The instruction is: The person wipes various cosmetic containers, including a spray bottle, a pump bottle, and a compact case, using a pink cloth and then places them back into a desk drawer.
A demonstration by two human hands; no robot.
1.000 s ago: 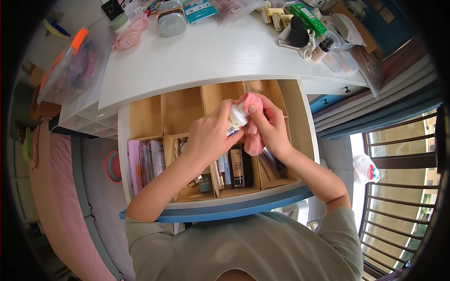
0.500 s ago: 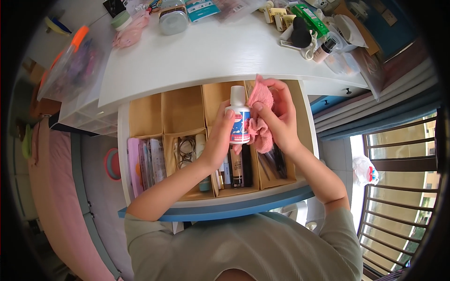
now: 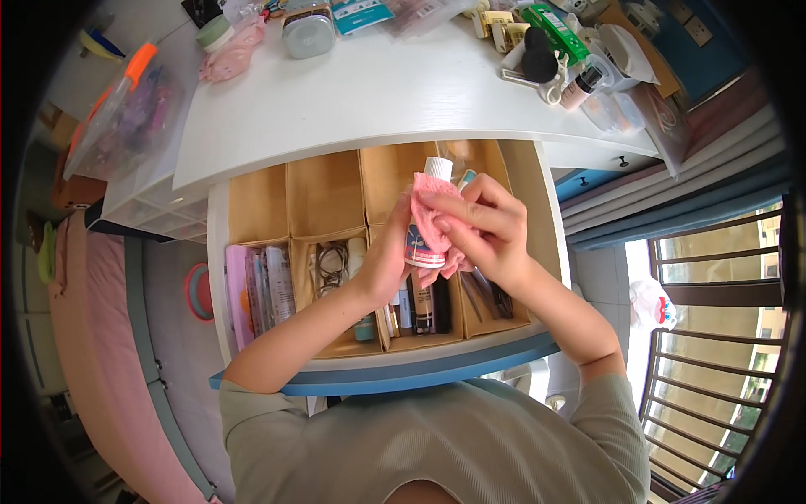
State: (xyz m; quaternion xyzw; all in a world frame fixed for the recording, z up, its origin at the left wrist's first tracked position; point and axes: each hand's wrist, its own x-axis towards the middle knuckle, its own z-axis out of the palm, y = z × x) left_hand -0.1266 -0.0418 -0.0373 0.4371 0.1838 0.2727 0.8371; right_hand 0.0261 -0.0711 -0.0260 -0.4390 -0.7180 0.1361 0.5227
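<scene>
My left hand [image 3: 389, 256] is closed round a small white bottle with a ridged white cap [image 3: 437, 167] and a blue and pink label [image 3: 417, 242]. A pink cloth [image 3: 430, 220] covers much of the bottle's front, pressed there by the fingers of my right hand [image 3: 487, 225], which grips it. Both hands are above an open drawer [image 3: 220, 252] fitted with brown paper dividers [image 3: 323, 195]. Under my hands, tubes and slim bottles [image 3: 424, 307] stand in the front compartments; part of them is hidden.
Behind the drawer stretches a white desktop [image 3: 353, 109]. On it are a clear jar [image 3: 308, 34], a pink bag [image 3: 231, 59], a green box [image 3: 550, 32], scissors [image 3: 554, 88] and a small bottle [image 3: 581, 87]. Coiled cables [image 3: 333, 265] lie in a front compartment. A blue drawer front [image 3: 403, 378] is close to my body.
The pink cloth has moved left from beside the bottle onto its front, with my right hand pressing it. The bottle has turned and tilted slightly.
</scene>
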